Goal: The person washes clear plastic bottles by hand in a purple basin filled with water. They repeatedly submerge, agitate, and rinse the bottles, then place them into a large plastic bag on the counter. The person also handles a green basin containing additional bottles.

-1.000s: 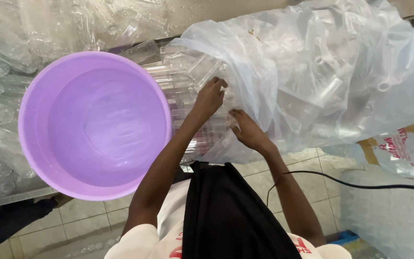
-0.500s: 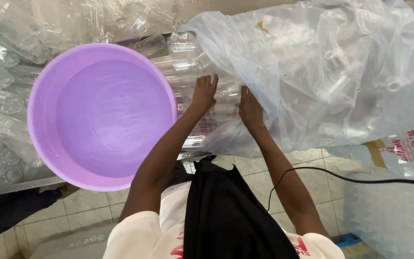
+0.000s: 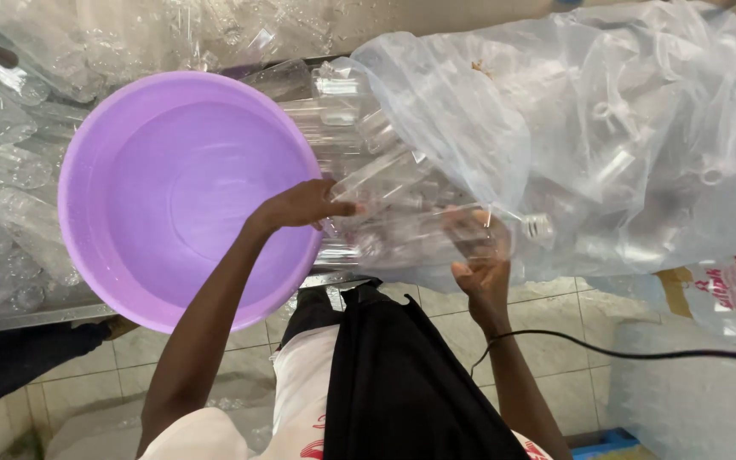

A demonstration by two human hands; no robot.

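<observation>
A big clear plastic bag full of clear plastic bottles lies at the right of the bench. A wide purple basin, empty inside, stands to its left. My left hand grips the end of a clear bottle near the basin's right rim. Lower and to the right, my right hand holds another clear bottle lying sideways, with its neck toward the bag's mouth. Both bottles are half out of the bag.
Heaps of clear bottles surround the basin at the left and back. Pale tiles cover the floor below, crossed by a black cable. A printed bag and another clear bag of plastic sit at the right.
Both hands have drawn back from the bag's mouth toward me, each now with a clear bottle. The left hand has moved leftward toward the basin's rim.
</observation>
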